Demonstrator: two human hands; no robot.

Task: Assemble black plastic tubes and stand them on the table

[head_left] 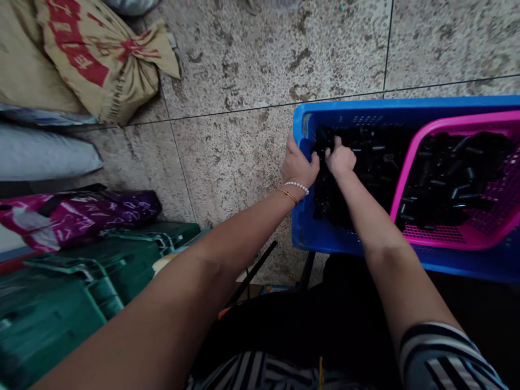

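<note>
A blue plastic crate (298, 230) on the right holds many small, shiny black tube-like pieces (368, 162); their exact kind is too dark to tell. My left hand (299, 167), with a white bead bracelet and a thin gold one, is closed on the crate's left rim, its thumb on the inner side. Just to its right, inside the crate, my right hand (342, 160) reaches down to the black pieces near the left end. Its fingers are curled with the tips among the dark pieces, and whatever is between them is hidden.
A pink basket (407, 172) with more black pieces sits in the crate's right part. Tied tan sacks (134, 70) and a grey sack (44, 151) lie at left. Below are a purple bag (89, 216) and green crates (134, 260). The speckled floor (231, 146) is tiled.
</note>
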